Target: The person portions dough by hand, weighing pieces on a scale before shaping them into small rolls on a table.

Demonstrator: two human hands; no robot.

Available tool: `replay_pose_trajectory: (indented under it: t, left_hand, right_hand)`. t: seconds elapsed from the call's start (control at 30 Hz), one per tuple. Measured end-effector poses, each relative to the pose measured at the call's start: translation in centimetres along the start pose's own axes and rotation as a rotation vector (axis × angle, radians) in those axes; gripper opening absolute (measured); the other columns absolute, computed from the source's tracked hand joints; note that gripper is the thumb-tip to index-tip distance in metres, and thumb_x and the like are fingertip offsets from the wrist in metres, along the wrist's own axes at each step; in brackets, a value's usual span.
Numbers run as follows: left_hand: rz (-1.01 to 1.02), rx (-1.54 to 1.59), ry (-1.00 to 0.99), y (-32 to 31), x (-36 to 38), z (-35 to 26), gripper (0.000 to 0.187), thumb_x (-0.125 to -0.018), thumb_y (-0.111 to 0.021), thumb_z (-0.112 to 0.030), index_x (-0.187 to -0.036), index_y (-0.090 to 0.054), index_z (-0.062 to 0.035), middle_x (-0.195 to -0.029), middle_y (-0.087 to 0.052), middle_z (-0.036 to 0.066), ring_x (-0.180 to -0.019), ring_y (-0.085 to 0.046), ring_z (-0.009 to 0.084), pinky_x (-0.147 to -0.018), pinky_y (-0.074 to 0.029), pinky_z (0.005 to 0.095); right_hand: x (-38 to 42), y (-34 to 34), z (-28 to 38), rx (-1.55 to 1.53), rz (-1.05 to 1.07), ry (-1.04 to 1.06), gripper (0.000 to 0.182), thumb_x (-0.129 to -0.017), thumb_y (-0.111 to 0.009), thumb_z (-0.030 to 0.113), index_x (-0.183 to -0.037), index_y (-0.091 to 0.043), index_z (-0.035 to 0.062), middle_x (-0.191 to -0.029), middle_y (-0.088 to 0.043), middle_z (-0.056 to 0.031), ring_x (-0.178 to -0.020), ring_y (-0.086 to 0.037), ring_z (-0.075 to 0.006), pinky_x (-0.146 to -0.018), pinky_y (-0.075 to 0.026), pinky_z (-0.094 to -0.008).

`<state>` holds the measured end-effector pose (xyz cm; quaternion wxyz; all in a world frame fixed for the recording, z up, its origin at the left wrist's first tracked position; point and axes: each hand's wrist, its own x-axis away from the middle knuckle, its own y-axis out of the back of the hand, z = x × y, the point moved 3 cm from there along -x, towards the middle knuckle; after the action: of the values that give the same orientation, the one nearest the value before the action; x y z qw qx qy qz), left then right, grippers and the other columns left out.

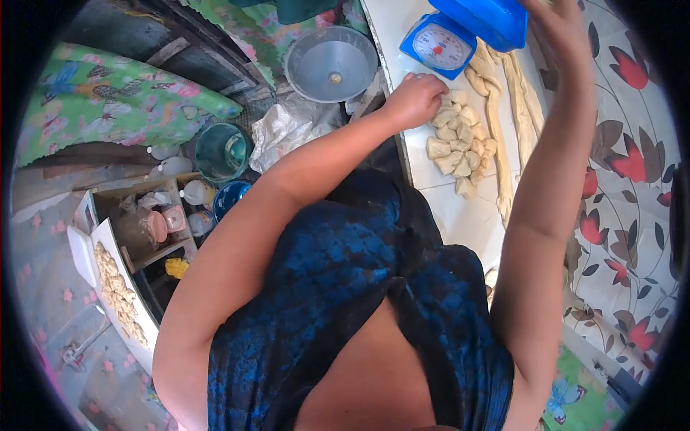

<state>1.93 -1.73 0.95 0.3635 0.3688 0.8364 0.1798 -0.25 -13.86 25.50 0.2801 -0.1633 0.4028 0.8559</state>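
My left hand [417, 100] is low over the white tiled counter [449, 205], its fingers curled at the upper edge of a pile of cut dough pieces [460, 144]. A piece of dough shows right at its fingertips. My right hand [557, 29] reaches up to the rim of the blue scale pan [489, 18], and most of its fingers are cut off by the top edge. Under the pan stands a blue dial scale [438, 47] with a white face and red centre. Long dough strips [496, 122] lie right of the pile.
A grey basin [332, 65] stands left of the counter. Lower down are a green bucket [223, 152], a white plastic sack [287, 129] and a wooden shelf [180, 208] with containers. A white tray [108, 233] holds many small dough pieces. Flowered sheeting [632, 179] covers the right side.
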Motion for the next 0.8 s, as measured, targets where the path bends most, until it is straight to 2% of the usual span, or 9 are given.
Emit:
replay_pose_trajectory:
  t: [0.03,0.1,0.17,0.23,0.43,0.53,0.63,0.7,0.8]
  left_hand:
    - [0.005,0.01,0.001,-0.1,0.1,0.0,0.018,-0.078,-0.047,-0.012,-0.09,-0.06,-0.0069,-0.089,-0.058,0.01,-0.09,-0.054,0.0268,-0.08,-0.037,0.04]
    - [-0.006,0.017,0.008,-0.3,0.1,0.3,0.016,-0.081,-0.047,-0.013,-0.092,-0.058,-0.0063,-0.09,-0.058,0.009,-0.09,-0.053,0.0269,-0.08,-0.036,0.0382]
    - [-0.001,0.02,0.005,-0.3,0.1,0.3,0.016,-0.081,-0.047,-0.013,-0.092,-0.058,-0.0063,-0.09,-0.058,0.009,-0.09,-0.053,0.027,-0.08,-0.036,0.0382]
    - [-0.004,0.021,0.001,-0.1,0.1,0.1,0.016,-0.081,-0.047,-0.013,-0.092,-0.057,-0.0065,-0.091,-0.057,0.009,-0.09,-0.053,0.0271,-0.082,-0.036,0.039]
    - [0.01,-0.045,0.006,-0.2,0.2,-0.2,0.018,-0.081,-0.048,-0.014,-0.094,-0.058,-0.0067,-0.093,-0.057,0.009,-0.093,-0.053,0.0264,-0.084,-0.035,0.0411]
    - [0.018,-0.044,0.005,-0.3,0.3,-0.3,0.02,-0.08,-0.047,-0.014,-0.095,-0.058,-0.0066,-0.093,-0.057,0.009,-0.093,-0.052,0.0259,-0.084,-0.035,0.0412]
    - [0.038,-0.063,0.01,-0.2,0.3,-0.1,0.02,-0.08,-0.047,-0.014,-0.095,-0.058,-0.0061,-0.093,-0.057,0.009,-0.094,-0.052,0.0255,-0.084,-0.035,0.0408]
    - [0.032,-0.047,-0.013,-0.3,0.3,-0.1,0.021,-0.08,-0.046,-0.014,-0.095,-0.058,-0.0063,-0.093,-0.057,0.008,-0.093,-0.052,0.0254,-0.084,-0.035,0.0412]
    - [0.034,-0.06,-0.009,-0.2,0.2,-0.2,0.02,-0.08,-0.046,-0.014,-0.094,-0.059,-0.0065,-0.093,-0.057,0.008,-0.093,-0.052,0.0253,-0.084,-0.035,0.0411]
  right_hand:
    - [1.7,1.4,1.0,0.01,-0.045,-0.017,0.018,-0.073,-0.059,0.002,-0.09,-0.056,0.001,-0.075,-0.056,-0.0039,-0.072,-0.054,-0.0117,-0.064,-0.044,-0.0234]
    - [5.8,5.2,-0.7,0.015,0.048,-0.216,0.03,-0.079,-0.063,0.025,-0.1,-0.058,0.0047,-0.09,-0.059,-0.0019,-0.079,-0.052,-0.0082,-0.069,-0.04,-0.0224]
    - [10.5,7.2,-0.1,0.016,0.04,-0.263,0.03,-0.077,-0.065,0.025,-0.098,-0.055,0.0044,-0.085,-0.055,-0.0003,-0.074,-0.049,-0.0077,-0.067,-0.039,-0.022]
    - [14.6,8.6,-0.8,-0.003,0.27,-0.45,0.035,-0.074,-0.068,0.02,-0.101,-0.056,0.0014,-0.089,-0.053,-0.0016,-0.08,-0.048,-0.0098,-0.071,-0.039,-0.024]
    - [18.9,3.6,-5.2,0.09,0.394,-0.512,0.039,-0.076,-0.067,0.02,-0.11,-0.056,0.0054,-0.096,-0.057,-0.0057,-0.085,-0.049,-0.0159,-0.079,-0.039,-0.0286]
    - [19.5,-2.6,-7.0,0.173,0.44,-0.341,0.04,-0.074,-0.068,0.017,-0.11,-0.056,0.0056,-0.103,-0.057,-0.0119,-0.094,-0.053,-0.0214,-0.083,-0.041,-0.0322]
    - [19.8,-5.7,-8.4,0.416,0.465,-0.227,0.033,-0.075,-0.066,0.014,-0.106,-0.059,0.0042,-0.098,-0.058,-0.0119,-0.087,-0.056,-0.021,-0.078,-0.044,-0.0303]
    - [20.3,-5.5,-10.8,0.091,0.394,-0.568,0.024,-0.078,-0.062,0.011,-0.101,-0.06,0.0024,-0.089,-0.06,-0.0092,-0.076,-0.057,-0.016,-0.07,-0.045,-0.0271]
    - [19.8,-4.4,-11.5,-0.165,0.341,-0.706,0.018,-0.082,-0.058,0.009,-0.097,-0.061,0.0008,-0.078,-0.06,-0.0046,-0.068,-0.054,-0.0101,-0.062,-0.045,-0.0234]
